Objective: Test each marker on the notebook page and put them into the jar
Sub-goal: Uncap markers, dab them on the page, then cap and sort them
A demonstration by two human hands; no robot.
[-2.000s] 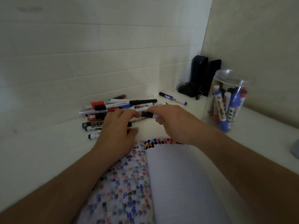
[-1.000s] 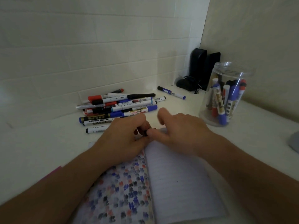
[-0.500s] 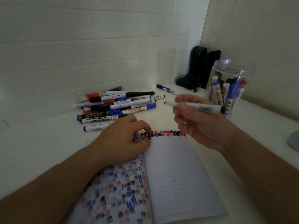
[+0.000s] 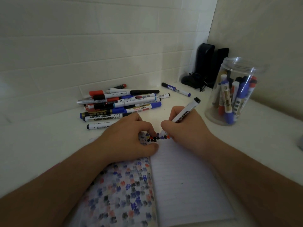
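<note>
An open notebook (image 4: 185, 185) lies in front of me, its left page covered in coloured blots and its right page lined. My right hand (image 4: 188, 135) grips a white whiteboard marker (image 4: 185, 114) and presses its tip onto the row of test marks (image 4: 163, 137) at the top of the right page. On the notebook's top left corner rests my left hand (image 4: 129, 138), fingers curled and pinching the marker's cap, which is mostly hidden. A clear jar (image 4: 236, 66) holding several markers stands to the right.
Several loose markers (image 4: 121, 104) lie in a pile against the tiled wall behind the notebook. A single blue-capped marker (image 4: 176, 90) lies apart toward the corner. Two black speakers (image 4: 208, 63) with a cable stand in that corner, just behind the jar.
My hands pulled the cap off the marker. My right hand lifted the marker, turned it tip-down and lowered it onto the page. My left hand stayed on the notebook.
</note>
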